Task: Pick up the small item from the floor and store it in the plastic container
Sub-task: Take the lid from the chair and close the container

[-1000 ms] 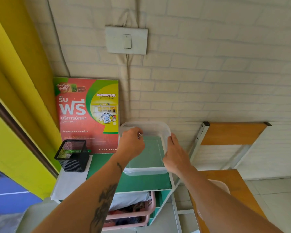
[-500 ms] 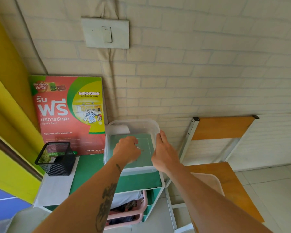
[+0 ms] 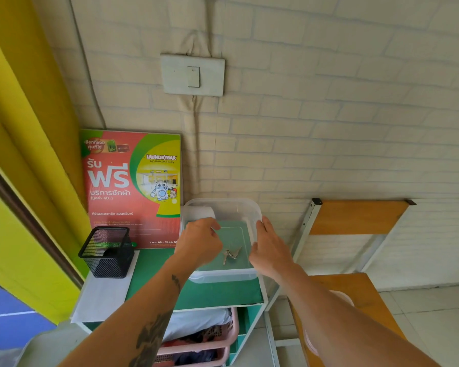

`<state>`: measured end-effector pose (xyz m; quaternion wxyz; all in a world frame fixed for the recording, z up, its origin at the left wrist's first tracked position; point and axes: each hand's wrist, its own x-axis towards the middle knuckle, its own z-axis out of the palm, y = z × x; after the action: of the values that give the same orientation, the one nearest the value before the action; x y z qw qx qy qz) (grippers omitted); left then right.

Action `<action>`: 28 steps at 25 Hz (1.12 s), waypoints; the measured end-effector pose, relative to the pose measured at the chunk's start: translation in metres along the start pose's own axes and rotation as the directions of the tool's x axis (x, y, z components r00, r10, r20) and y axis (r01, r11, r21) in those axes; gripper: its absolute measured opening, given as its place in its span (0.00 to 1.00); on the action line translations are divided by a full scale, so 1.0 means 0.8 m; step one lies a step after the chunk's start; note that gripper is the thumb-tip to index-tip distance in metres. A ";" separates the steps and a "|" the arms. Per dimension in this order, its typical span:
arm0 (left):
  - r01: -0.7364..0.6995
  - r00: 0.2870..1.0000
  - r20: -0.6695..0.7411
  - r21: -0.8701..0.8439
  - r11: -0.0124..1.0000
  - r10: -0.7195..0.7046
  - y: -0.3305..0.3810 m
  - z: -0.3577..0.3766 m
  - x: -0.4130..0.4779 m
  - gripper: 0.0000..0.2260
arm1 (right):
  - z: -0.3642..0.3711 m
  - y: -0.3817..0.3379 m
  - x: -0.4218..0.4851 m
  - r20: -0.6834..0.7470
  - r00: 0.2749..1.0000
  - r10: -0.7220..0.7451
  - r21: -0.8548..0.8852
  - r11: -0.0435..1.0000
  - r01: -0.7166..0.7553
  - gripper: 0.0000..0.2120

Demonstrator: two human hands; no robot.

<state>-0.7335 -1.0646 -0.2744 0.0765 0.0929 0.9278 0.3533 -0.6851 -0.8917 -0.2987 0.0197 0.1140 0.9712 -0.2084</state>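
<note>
Dropped since half a second ago: keys, now lying loose on the container floor, between the hands. Left hand just above-left of them, fingers curled, holding nothing. Right hand flat against the container's right wall. Container sits on green shelf; mesh basket left.

Both forearms are extended forward, left hand loosely curled, apparently empty, right hand held flat, fingers extended.
</note>
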 end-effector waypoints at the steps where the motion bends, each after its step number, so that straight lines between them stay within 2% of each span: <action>1: -0.007 1.000 -0.005 0.000 1.000 0.007 0.000 -0.004 -0.004 0.17 | -0.004 0.000 -0.001 0.015 1.000 -0.011 0.009 1.000 0.011 0.31; 4: -0.046 0.999 -0.027 -0.024 0.999 0.045 0.004 -0.013 -0.014 0.16 | -0.023 0.000 -0.014 0.043 0.999 -0.027 0.036 0.999 0.025 0.29; 9: -0.125 0.992 -0.032 -0.128 0.984 0.122 0.033 -0.007 -0.030 0.12 | -0.062 0.027 -0.053 -0.009 0.997 -0.075 0.086 0.993 0.075 0.30; 14: -0.219 0.975 -0.011 -0.209 0.953 0.222 0.090 0.044 -0.055 0.14 | -0.088 0.112 -0.085 -0.024 1.000 -0.012 0.094 0.995 0.014 0.29; 19: -0.240 0.964 0.060 -0.234 0.942 0.260 0.147 0.139 -0.072 0.15 | -0.092 0.220 -0.105 0.029 0.997 0.070 0.107 0.992 -0.073 0.28; 23: -0.136 0.969 0.178 -0.204 0.969 0.173 0.187 0.236 -0.087 0.15 | -0.086 0.318 -0.114 0.078 0.990 0.117 0.119 0.985 -0.126 0.28; 28: 0.111 0.955 0.293 -0.181 0.977 -0.054 0.195 0.353 -0.095 0.15 | -0.048 0.425 -0.124 0.223 0.962 0.157 0.118 0.975 -0.187 0.28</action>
<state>-0.5825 -0.7859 -0.3728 0.2334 0.0961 0.8707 0.4220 -0.5104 -0.5954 -0.3908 0.1336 0.1763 0.9331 -0.2834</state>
